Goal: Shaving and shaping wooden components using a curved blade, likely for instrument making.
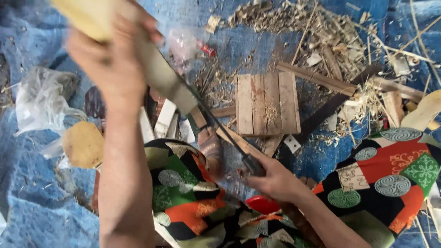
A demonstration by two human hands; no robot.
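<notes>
My left hand is raised close to the camera and grips a long pale piece of wood that slants down to the right. My right hand is lower, near my lap, and holds the dark handle of a long thin blade. The blade's edge lies along the lower part of the wood piece. My knees are covered in patterned cloth of black, red and green. The upper end of the wood is blurred at the frame's top.
A small slatted wooden board lies on the blue tarp ahead. Wood shavings and offcuts pile at the back right. Crumpled clear plastic, a rounded tan wood piece and white slats lie left.
</notes>
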